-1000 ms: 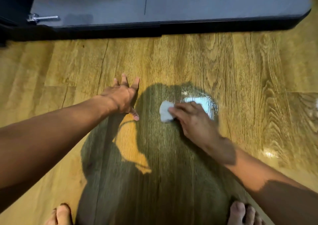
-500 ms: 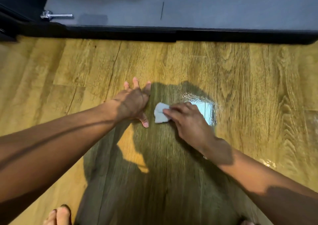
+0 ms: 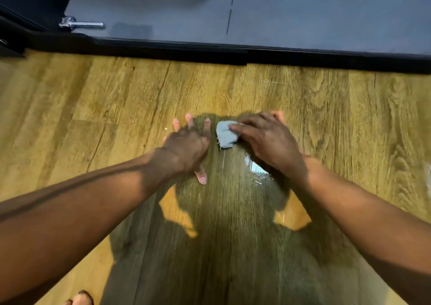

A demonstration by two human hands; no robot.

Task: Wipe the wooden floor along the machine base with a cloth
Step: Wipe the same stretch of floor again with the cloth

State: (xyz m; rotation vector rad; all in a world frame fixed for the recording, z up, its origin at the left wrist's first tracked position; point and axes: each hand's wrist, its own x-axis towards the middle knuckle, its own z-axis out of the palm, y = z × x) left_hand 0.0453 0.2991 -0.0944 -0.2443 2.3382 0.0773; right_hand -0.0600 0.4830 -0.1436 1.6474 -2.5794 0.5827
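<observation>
A small pale grey cloth (image 3: 225, 134) lies on the wooden floor (image 3: 338, 122), pressed down under the fingers of my right hand (image 3: 265, 139). Only the cloth's left part shows; the rest is under the fingers. My left hand (image 3: 189, 144) rests flat on the floor just left of the cloth, fingers spread, holding nothing. The grey machine base (image 3: 303, 13) with its black lower edge (image 3: 256, 53) runs across the top of the view, well beyond both hands.
A chrome handle (image 3: 80, 24) sticks out on the base at upper left. A wet shiny patch (image 3: 255, 170) lies on the floor under my right wrist. My toes (image 3: 79, 300) show at the bottom left. My shadow covers the middle of the floor.
My right hand has pushed the cloth forward, toward the machine base, leaving the wet patch behind it. My left hand stays planted on the floor. The view has shifted closer to the base.
</observation>
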